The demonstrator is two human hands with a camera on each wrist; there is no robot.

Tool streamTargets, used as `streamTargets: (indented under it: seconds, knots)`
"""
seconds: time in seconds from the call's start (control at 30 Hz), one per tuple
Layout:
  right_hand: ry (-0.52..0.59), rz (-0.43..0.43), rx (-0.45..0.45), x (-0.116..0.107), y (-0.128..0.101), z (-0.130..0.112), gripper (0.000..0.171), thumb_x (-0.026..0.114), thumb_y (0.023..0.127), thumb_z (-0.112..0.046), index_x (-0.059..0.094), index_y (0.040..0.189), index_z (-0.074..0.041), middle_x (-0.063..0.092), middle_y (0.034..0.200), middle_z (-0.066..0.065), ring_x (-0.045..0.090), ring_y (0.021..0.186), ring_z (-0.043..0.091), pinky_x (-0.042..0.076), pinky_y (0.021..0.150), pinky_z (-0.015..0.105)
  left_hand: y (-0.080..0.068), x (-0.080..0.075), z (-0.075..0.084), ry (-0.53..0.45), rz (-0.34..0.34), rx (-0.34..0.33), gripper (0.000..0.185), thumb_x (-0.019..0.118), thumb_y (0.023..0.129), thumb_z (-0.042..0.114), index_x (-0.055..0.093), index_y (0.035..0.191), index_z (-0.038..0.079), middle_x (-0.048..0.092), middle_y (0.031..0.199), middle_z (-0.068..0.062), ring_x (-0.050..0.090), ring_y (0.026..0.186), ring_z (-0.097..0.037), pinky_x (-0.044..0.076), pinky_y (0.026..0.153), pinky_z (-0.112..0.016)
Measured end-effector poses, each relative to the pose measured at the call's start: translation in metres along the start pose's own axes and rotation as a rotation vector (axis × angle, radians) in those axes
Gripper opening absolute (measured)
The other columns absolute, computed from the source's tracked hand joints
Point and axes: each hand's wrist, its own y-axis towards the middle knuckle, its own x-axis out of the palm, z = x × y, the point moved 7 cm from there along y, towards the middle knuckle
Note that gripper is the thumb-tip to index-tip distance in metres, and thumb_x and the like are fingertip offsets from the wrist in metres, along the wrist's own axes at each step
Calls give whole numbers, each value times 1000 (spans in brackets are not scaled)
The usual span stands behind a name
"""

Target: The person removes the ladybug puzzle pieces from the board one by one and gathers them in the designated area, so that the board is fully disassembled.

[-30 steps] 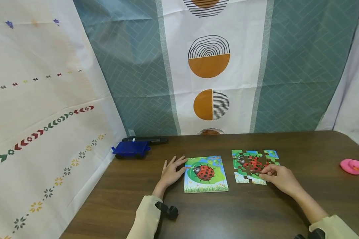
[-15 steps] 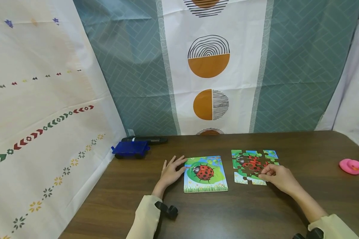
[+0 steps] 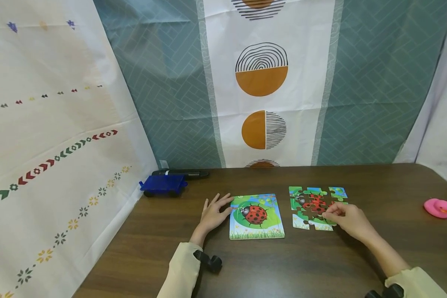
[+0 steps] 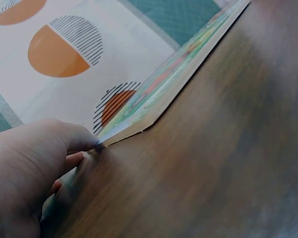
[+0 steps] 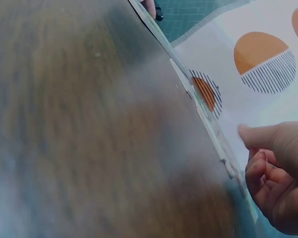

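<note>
In the head view, my left hand [image 3: 211,215] lies with spread fingers at the left edge of a square ladybug picture board [image 3: 256,217]. The left wrist view has the thumb [image 4: 82,138] touching the board's corner. Ladybug jigsaw pieces [image 3: 301,222] lie to the right, loosely arranged with gaps between them. Over their right side is my right hand [image 3: 348,221], thumb and fingertips close together. Its fingers [image 5: 258,171] are curled in the right wrist view, and no piece shows in them. The hand hides some of the right-hand pieces.
A blue toy cart [image 3: 164,185] stands at the table's back left, in front of a black marker-like item [image 3: 193,175]. A pink rubber duck [image 3: 438,207] sits far right. Patterned cloths [image 3: 298,136] hang behind and beside the brown table [image 3: 260,273].
The right hand has shifted very slightly up over the pieces, with its thumb and fingers still close together. My left hand stays at the board's edge.
</note>
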Motion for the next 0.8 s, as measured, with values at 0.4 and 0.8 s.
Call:
streamTargets:
  seconds: [0.4,0.8]
  knots:
    - [134,-62,-161,48,16,-73,24,70,90,-27,69,101,-6,63,78,1,48,64,5,40,54,23,-1,-1,0,-12,-1,2,42,57,97,26,58,138,17,46,153,-5,25,150,-36,-1,119,-66]
    - [-45,-274,-323,89,21,-117,43,80,78,-31,72,116,-12,52,83,2,40,74,12,33,59,26,0,2,-3,11,-21,-27,43,56,98,30,55,140,21,43,155,0,22,151,-32,-2,121,-63]
